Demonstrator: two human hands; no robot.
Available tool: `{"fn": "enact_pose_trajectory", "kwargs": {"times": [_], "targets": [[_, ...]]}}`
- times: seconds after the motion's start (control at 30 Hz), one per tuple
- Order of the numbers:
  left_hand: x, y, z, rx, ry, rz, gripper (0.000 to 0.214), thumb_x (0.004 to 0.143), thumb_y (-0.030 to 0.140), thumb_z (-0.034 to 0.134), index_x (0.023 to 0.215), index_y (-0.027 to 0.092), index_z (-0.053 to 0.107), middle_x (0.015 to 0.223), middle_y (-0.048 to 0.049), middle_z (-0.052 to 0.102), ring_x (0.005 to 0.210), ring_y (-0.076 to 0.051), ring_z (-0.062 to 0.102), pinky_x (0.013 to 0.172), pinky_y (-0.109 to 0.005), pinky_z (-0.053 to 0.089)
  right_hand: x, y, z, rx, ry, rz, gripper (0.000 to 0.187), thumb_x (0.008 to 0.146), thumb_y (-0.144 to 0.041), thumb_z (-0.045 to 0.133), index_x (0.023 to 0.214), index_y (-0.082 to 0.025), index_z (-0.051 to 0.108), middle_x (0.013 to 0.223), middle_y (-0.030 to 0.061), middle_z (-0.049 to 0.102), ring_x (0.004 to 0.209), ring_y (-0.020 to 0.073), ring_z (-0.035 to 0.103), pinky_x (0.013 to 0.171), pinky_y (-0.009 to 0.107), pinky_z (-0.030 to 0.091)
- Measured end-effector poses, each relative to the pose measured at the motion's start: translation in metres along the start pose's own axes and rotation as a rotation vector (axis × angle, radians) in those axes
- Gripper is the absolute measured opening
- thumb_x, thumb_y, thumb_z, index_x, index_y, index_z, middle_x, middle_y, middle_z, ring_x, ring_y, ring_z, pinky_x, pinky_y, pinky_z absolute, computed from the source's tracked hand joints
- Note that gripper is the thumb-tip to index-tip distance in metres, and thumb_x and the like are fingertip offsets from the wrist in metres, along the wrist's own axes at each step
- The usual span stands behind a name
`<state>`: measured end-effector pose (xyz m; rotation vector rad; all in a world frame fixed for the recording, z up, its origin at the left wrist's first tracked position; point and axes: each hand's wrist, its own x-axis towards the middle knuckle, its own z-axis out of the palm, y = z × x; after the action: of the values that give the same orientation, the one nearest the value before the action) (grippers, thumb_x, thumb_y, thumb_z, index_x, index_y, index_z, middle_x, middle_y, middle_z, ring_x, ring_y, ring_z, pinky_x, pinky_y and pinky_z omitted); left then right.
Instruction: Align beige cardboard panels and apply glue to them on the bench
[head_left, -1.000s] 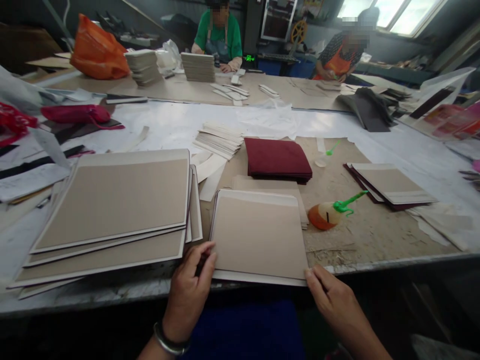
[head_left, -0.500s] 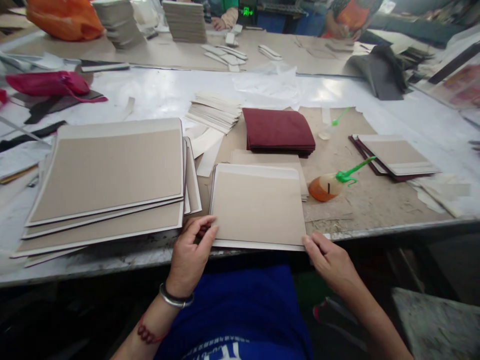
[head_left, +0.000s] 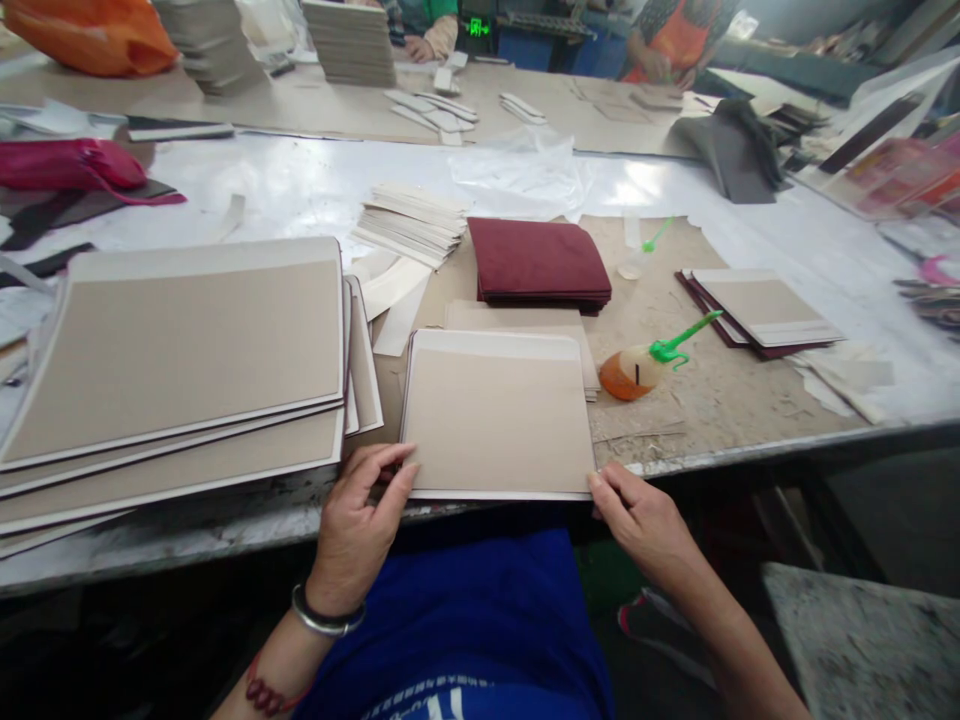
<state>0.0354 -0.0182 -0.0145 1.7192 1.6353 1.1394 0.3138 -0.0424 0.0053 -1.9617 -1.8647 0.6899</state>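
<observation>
A beige panel (head_left: 499, 420) with a pale band along its far edge lies at the table's front edge, on top of other pieces. My left hand (head_left: 367, 510) grips its near left corner, thumb and fingers at the side edge. The near right corner is pinched by my right hand (head_left: 630, 510), thumb on top and the curled fingers partly hidden. Just behind the panel are beige sheets (head_left: 517, 319) and a stack of dark red pieces (head_left: 540, 260). A squeeze bottle (head_left: 630, 373) with amber liquid and a green nozzle lies to the right.
Larger beige panels (head_left: 180, 350) are stacked at left, close to my left hand. Smaller panels (head_left: 769, 305) lie at right. Pale strips (head_left: 412, 225) sit behind. Across the table are a co-worker's hand (head_left: 418, 47) and a person in an orange apron (head_left: 671, 50).
The camera view has turned slightly right, so the table's things sit further left in the picture. Both hands stay at the panel's near corners.
</observation>
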Motion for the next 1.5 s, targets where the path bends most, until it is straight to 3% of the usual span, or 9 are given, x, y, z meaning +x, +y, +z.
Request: {"fn": "enact_pose_trajectory", "kwargs": {"times": [0.3,0.97,1.13,1.33,1.5], "targets": [[0.000,-0.002,-0.001,0.094,0.008,0.177,0.016,0.082,0.021,0.053,0.097,0.019,0.060,0.089,-0.0024,0.056,0.086,-0.013,0.054,0.079,-0.025,0.043,0.002,-0.004,-0.002,-0.075,0.010,-0.016,0.032,0.086,-0.039,0.033,0.058,-0.022,0.035,0.053,-0.0034,0.041,0.051,0.0120,0.042,0.051,0.023,0.030],[-0.002,-0.005,0.001,0.112,0.102,0.260,0.019,0.082,0.017,0.053,0.098,0.019,0.062,0.089,-0.0042,0.060,0.084,-0.013,0.059,0.074,-0.022,0.049,0.006,0.013,0.003,0.053,0.016,-0.021,0.037,0.078,-0.051,0.037,0.057,-0.023,0.050,0.052,-0.0013,0.053,0.048,0.0120,0.053,0.048,0.018,0.042],[-0.005,-0.008,0.004,0.171,0.146,0.285,0.019,0.082,0.018,0.052,0.097,0.018,0.063,0.091,-0.0064,0.057,0.085,-0.015,0.059,0.073,-0.024,0.050,0.007,0.026,0.006,0.038,-0.050,-0.046,0.036,0.079,-0.050,0.038,0.065,-0.023,0.056,0.060,0.0011,0.059,0.056,0.0131,0.058,0.054,0.017,0.045],[-0.006,-0.008,0.003,0.213,0.132,0.313,0.019,0.084,0.024,0.050,0.098,0.020,0.062,0.090,-0.0062,0.057,0.085,-0.015,0.059,0.072,-0.024,0.050,0.006,0.023,0.010,0.034,0.000,-0.026,0.038,0.081,-0.049,0.031,0.059,-0.022,0.047,0.057,0.0013,0.053,0.052,0.0135,0.053,0.051,0.020,0.042],[-0.008,-0.018,0.000,0.275,0.067,0.409,0.025,0.086,0.032,0.048,0.107,0.020,0.057,0.101,-0.0052,0.056,0.093,-0.014,0.057,0.082,-0.023,0.045,0.003,0.008,0.006,0.043,-0.014,-0.029,0.032,0.086,-0.040,0.030,0.062,-0.022,0.041,0.059,-0.0001,0.050,0.056,0.0135,0.050,0.054,0.023,0.039]]}}
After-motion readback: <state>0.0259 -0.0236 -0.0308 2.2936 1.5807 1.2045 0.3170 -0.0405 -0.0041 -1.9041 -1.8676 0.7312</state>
